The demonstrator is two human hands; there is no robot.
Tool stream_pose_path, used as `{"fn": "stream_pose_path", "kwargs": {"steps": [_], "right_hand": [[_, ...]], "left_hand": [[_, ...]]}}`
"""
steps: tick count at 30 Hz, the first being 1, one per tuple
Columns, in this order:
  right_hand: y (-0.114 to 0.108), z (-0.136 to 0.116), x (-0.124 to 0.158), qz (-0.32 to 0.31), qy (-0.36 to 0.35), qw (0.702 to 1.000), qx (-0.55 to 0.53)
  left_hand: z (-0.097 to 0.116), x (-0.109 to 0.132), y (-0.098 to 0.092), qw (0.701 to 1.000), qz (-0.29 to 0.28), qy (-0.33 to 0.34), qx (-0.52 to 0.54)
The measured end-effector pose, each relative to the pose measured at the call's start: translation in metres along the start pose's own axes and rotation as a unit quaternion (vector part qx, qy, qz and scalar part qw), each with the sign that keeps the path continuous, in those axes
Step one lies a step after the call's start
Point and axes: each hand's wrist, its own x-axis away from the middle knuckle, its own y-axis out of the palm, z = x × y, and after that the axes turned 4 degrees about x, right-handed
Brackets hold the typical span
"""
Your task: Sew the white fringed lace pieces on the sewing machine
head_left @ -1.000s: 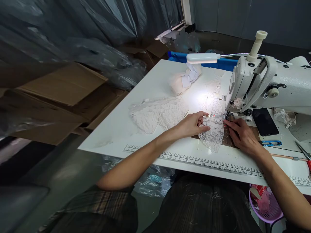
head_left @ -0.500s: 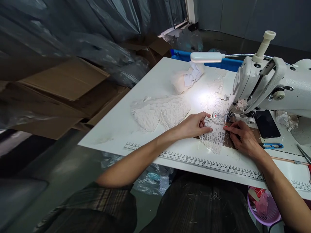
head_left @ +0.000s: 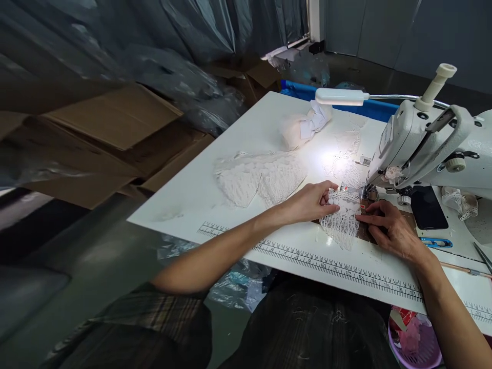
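A piece of white lace (head_left: 340, 225) lies on the sewing machine's bed, its upper right corner close beside the presser foot (head_left: 365, 193). My left hand (head_left: 313, 202) pinches the lace's left edge between thumb and fingers. From the right, my right hand (head_left: 394, 230) rests with its fingers apart, the index fingertip touching the lace's right edge. A brown plate (head_left: 367, 233) shows beneath the lace and my right fingers. The white sewing machine (head_left: 423, 148) stands just beyond both hands, and its lamp (head_left: 341, 96) lights the spot.
Left on the table lies a larger lace piece (head_left: 261, 177), with a pale fabric bundle (head_left: 305, 128) behind it. Right of my hand are a black phone (head_left: 428, 207), blue thread snips (head_left: 436, 242) and scissors (head_left: 482, 256). A purple basket (head_left: 418, 348) stands below; cardboard boxes (head_left: 115, 118) are at left.
The view has turned slightly left, so everything sits further right. The lace's upper band, bunched before, now lies flatter. My right index finger has slid a little down along its edge.
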Motion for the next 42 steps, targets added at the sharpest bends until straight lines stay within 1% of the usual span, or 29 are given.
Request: {"fn": "stream_pose_path", "kwargs": {"steps": [4, 10, 19, 20, 22, 23, 24, 25, 26, 28, 29, 30, 32, 36, 39, 42], "right_hand": [[-0.001, -0.003, -0.001, 0.006, -0.004, 1.000, 0.014], [0.001, -0.003, 0.000, 0.007, 0.002, 1.000, 0.021], [0.005, -0.002, 0.003, 0.012, 0.013, 1.000, 0.024], [0.005, -0.003, 0.003, 0.013, 0.013, 1.000, 0.025], [0.005, -0.004, 0.003, 0.016, 0.013, 0.999, 0.025], [0.005, -0.005, 0.002, 0.018, 0.012, 0.999, 0.025], [0.005, -0.005, 0.002, 0.018, 0.011, 0.999, 0.025], [0.005, -0.005, 0.002, 0.018, 0.011, 0.999, 0.024], [0.006, -0.005, 0.002, 0.019, 0.011, 0.999, 0.023], [0.007, -0.005, 0.003, 0.022, 0.012, 0.999, 0.023], [0.007, -0.004, 0.003, 0.024, 0.012, 0.999, 0.024], [0.008, -0.004, 0.003, 0.026, 0.012, 0.999, 0.026], [0.008, -0.003, 0.004, 0.027, 0.012, 0.999, 0.031], [0.008, -0.003, 0.004, 0.028, 0.009, 0.999, 0.034], [0.005, -0.004, 0.003, 0.021, 0.003, 0.999, 0.037], [0.004, -0.006, 0.003, 0.018, -0.002, 0.999, 0.038]], "left_hand": [[0.000, 0.001, -0.002, 1.000, -0.005, -0.006, 0.005], [-0.006, 0.001, -0.001, 0.999, 0.019, 0.032, 0.026], [-0.008, -0.002, 0.001, 0.999, 0.030, 0.028, 0.023], [-0.009, -0.002, 0.001, 0.998, 0.041, 0.038, 0.019], [-0.013, -0.004, 0.000, 0.992, 0.091, 0.083, -0.017], [-0.014, -0.006, 0.001, 0.985, 0.118, 0.118, -0.049], [-0.016, -0.008, 0.001, 0.974, 0.132, 0.162, -0.087], [-0.017, -0.010, 0.002, 0.961, 0.126, 0.211, -0.126], [-0.017, -0.013, 0.003, 0.947, 0.100, 0.259, -0.163], [-0.016, -0.019, 0.007, 0.911, 0.027, 0.345, -0.225], [-0.014, -0.022, 0.008, 0.891, 0.001, 0.377, -0.253], [-0.013, -0.026, 0.010, 0.872, -0.014, 0.400, -0.281], [-0.010, -0.033, 0.014, 0.841, -0.016, 0.424, -0.335], [-0.011, -0.040, 0.019, 0.796, 0.017, 0.432, -0.425], [-0.015, -0.040, 0.023, 0.772, 0.050, 0.437, -0.458], [-0.016, -0.038, 0.024, 0.754, 0.059, 0.440, -0.484]]}}
